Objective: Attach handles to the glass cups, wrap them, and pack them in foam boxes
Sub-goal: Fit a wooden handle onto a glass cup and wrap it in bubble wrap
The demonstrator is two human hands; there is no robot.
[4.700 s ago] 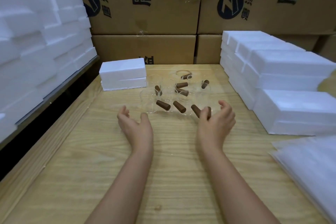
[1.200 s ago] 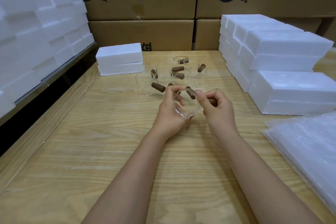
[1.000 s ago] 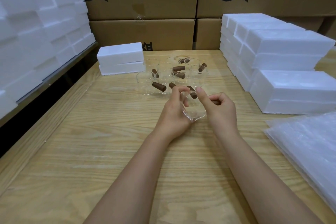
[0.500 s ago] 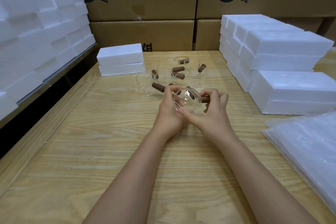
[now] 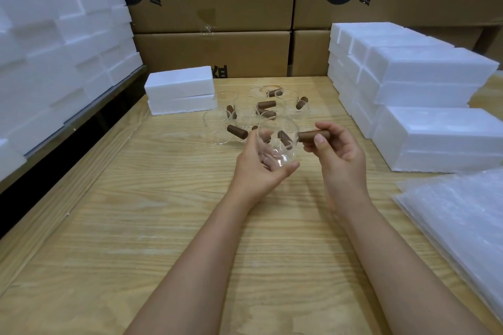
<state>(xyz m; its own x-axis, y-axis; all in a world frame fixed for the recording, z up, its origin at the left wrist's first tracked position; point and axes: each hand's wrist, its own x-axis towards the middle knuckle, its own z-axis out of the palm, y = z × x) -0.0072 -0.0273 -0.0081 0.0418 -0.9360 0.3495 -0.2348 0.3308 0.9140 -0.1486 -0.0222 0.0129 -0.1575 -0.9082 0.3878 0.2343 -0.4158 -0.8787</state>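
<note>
My left hand cradles a clear glass cup above the wooden table, its mouth tilted toward me. My right hand pinches a brown wooden handle that sticks out sideways from the cup's right side, touching the glass. Behind the hands stands a cluster of several more glass cups, each with a brown handle lying in or against it. A white foam box sits on a second one at the back left of the table.
Stacks of white foam boxes fill the right side, and more foam is piled along the left wall. A pile of clear wrapping sheets lies at the right edge. Cardboard cartons close off the back.
Both hands reached to the cluster and lifted one cup. My left hand has turned the cup, and my right hand has shifted to the handle now sticking out on the right.
</note>
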